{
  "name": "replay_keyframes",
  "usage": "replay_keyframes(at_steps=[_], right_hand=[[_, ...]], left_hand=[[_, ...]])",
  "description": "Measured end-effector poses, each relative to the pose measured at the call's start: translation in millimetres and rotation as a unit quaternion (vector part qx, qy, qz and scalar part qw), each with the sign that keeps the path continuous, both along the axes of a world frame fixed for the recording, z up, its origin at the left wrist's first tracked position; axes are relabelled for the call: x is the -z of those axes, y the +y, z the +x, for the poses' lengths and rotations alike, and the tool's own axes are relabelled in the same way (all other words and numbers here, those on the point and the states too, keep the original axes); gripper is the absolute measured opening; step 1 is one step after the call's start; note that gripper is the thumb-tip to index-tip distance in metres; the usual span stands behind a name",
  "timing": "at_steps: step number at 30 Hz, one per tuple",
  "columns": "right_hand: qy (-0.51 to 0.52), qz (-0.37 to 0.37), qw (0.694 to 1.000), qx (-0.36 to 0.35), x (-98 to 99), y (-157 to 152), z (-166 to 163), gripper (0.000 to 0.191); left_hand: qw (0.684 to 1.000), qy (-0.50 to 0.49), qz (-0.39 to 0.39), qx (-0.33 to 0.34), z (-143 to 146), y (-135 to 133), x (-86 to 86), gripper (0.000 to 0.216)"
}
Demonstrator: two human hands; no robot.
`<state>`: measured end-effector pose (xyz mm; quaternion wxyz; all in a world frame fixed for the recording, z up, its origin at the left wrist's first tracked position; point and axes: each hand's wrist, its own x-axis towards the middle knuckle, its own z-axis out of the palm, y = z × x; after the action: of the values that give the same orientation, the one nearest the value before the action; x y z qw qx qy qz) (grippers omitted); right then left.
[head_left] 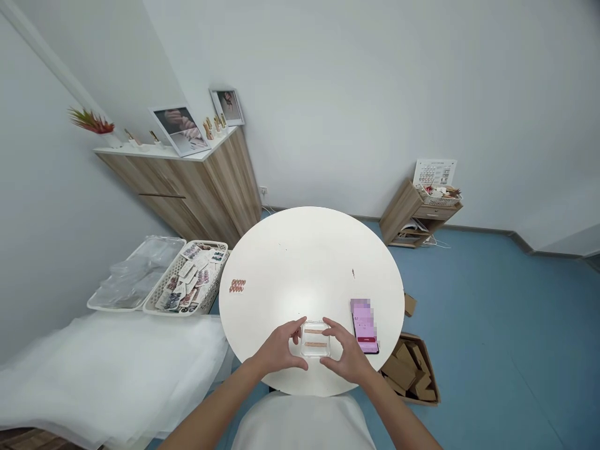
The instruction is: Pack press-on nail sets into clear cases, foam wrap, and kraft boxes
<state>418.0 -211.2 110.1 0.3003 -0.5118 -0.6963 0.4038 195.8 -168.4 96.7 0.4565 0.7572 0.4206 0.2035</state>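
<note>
A small clear plastic box (315,348) with two tan strips across it is near the front of the round white table (309,250). My left hand (281,347) grips its left side, fingers at the upper corner and thumb at the lower one. On the opposite side, my right hand (347,355) holds the box the same way, its fingertips over the upper right edge. To the right of that hand lies a phone (364,328) with a pink screen, partly blurred. A set of reddish-brown false nails (237,286) rests at the table's left.
Left of the table stand a white basket (219,275) of carded nail sets and a tray of clear plastic (140,269). White sheeting (107,369) covers the lower left. A carton of brown boxes (410,369) sits on the floor at right. Wooden cabinets (225,187) line the wall.
</note>
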Motion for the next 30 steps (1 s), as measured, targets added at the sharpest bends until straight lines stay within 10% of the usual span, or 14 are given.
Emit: replay_keyframes(at_steps=[30], right_hand=[[0.034, 0.046, 0.998, 0.027, -5.2, 0.8, 7.5, 0.052]], left_hand=[[0.997, -0.069, -0.037, -0.020, 19.7, -4.2, -29.0, 0.065]])
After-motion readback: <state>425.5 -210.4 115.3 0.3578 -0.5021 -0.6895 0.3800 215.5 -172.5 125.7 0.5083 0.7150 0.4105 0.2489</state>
